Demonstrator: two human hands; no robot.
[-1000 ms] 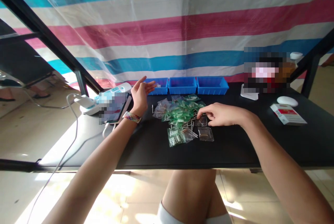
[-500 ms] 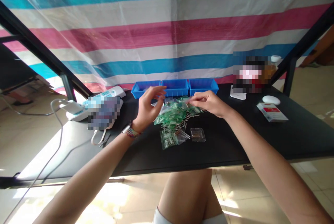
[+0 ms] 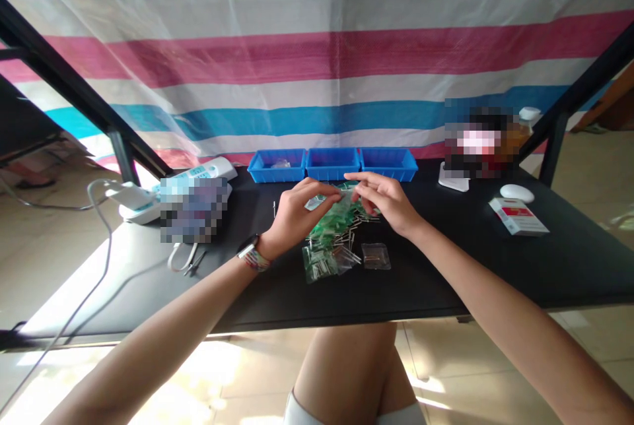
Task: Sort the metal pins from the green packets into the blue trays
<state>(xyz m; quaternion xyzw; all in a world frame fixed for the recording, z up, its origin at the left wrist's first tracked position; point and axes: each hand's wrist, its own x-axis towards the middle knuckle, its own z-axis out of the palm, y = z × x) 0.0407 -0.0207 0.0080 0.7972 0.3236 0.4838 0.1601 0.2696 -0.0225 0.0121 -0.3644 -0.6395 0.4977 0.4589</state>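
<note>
Over the pile of green plastic packets (image 3: pixel 327 224), my left hand (image 3: pixel 300 212) pinches the edge of a small clear plastic bag (image 3: pixel 347 196) between thumb and fingers. Facing it from the other side is my right hand (image 3: pixel 389 204), its index finger stretched out and the other fingers loosely bent beside the bag. Thin metal pins (image 3: pixel 352 240) lie among and around the packets. Nearer me, a green-tinted bag of pins (image 3: pixel 319 265) lies flat. To its right is a clear packet (image 3: pixel 376 257) with a few brownish pins.
Three blue trays (image 3: pixel 333 173) stand in a row behind the pile; the left one holds a small clear bag (image 3: pixel 281 163). At left are a power strip (image 3: pixel 215 166), a blurred-out device (image 3: pixel 195 210) and cables. At right are a white oval object (image 3: pixel 516 193), a small box (image 3: pixel 519 217) and a bottle (image 3: pixel 529 115).
My left hand has come down and right from in front of the left tray to pinch the bag. The right hand's fingers have loosened and spread. The view has shifted slightly.
</note>
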